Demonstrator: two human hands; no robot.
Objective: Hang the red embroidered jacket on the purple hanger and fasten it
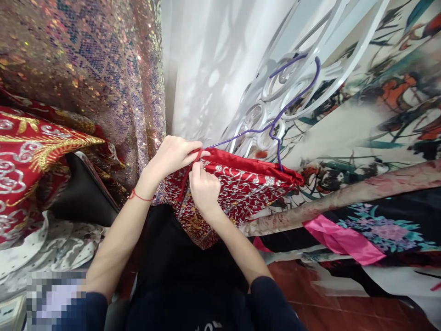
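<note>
evidently, the red garment (241,186) hangs from the purple hanger (273,125), which seemingly keeps its edge spread while left hand (179,155) and right hand (206,187) pinch its red cord (184,182) near the hanger's left end.

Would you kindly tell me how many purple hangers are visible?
1: the purple hanger, its hook at upper right above the red embroidered garment; others may be hidden.

below the left hand (175,154) and right hand (204,186), the red cloth (248,188) drapes down over a black-clad lap (161,257). lower and right of the hands is the red-tiled floor (317,317), white cloth (396,280) low over it; whether they touch cannot be made out.
</note>
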